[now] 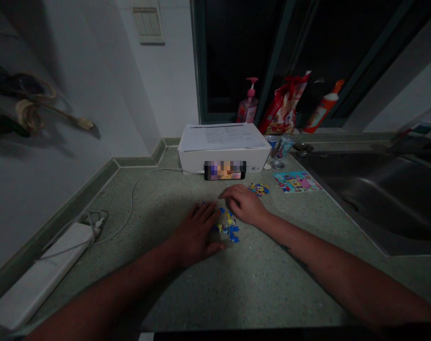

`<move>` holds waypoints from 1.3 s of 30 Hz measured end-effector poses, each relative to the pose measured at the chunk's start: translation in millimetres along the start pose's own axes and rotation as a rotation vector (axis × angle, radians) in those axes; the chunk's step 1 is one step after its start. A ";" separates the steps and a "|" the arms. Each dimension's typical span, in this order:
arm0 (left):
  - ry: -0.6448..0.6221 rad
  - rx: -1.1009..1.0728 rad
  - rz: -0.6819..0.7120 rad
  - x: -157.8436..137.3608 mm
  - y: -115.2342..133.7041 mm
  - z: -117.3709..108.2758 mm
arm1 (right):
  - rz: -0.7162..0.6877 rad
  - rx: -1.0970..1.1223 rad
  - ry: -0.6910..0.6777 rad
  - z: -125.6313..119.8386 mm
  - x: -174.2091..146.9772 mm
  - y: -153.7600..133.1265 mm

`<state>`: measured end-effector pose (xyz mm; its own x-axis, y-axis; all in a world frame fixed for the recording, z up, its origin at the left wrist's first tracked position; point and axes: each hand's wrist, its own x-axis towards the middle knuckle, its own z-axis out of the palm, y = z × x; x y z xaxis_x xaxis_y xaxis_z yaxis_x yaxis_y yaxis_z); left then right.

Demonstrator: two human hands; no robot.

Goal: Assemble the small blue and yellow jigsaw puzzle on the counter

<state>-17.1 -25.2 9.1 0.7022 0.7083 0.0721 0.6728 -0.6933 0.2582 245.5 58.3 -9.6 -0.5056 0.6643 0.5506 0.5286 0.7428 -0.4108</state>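
Observation:
Several blue and yellow jigsaw puzzle pieces (232,231) lie on the speckled green counter (187,303), some of them joined. My left hand (197,234) rests flat beside them with its fingers spread, covering part of the group. Just beyond the pieces, my right hand (245,203) is bent at the knuckles, its index finger pointing left and its thumb apart. Nothing shows in its fingers. A pile of loose puzzle pieces (259,189) lies behind the right hand. Farther right is a flat, colourful cartoon picture sheet (297,182).
A phone (224,170) leans on a white box (222,142), with a cable (132,189) running to a power strip (46,274) at left. Cans (282,146) stand beside the box. A sink (389,194) is at right. A pump bottle (248,102) and red bag (286,106) stand behind.

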 end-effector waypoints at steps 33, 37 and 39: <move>-0.179 -0.167 0.193 -15.1 62.1 -18.7 | 0.022 0.012 -0.005 -1.2 1.1 -2.6; -0.126 -0.082 0.143 -16.2 50.7 -0.8 | 0.009 0.011 -0.002 -0.7 0.5 -1.3; -0.108 -0.074 0.129 -14.9 44.6 5.2 | 0.009 0.013 -0.001 -0.4 0.2 -0.7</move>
<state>3.7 -67.4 14.5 0.8052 0.5930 0.0063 0.5593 -0.7629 0.3243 245.3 57.9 -8.9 -0.5015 0.6709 0.5462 0.5243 0.7379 -0.4250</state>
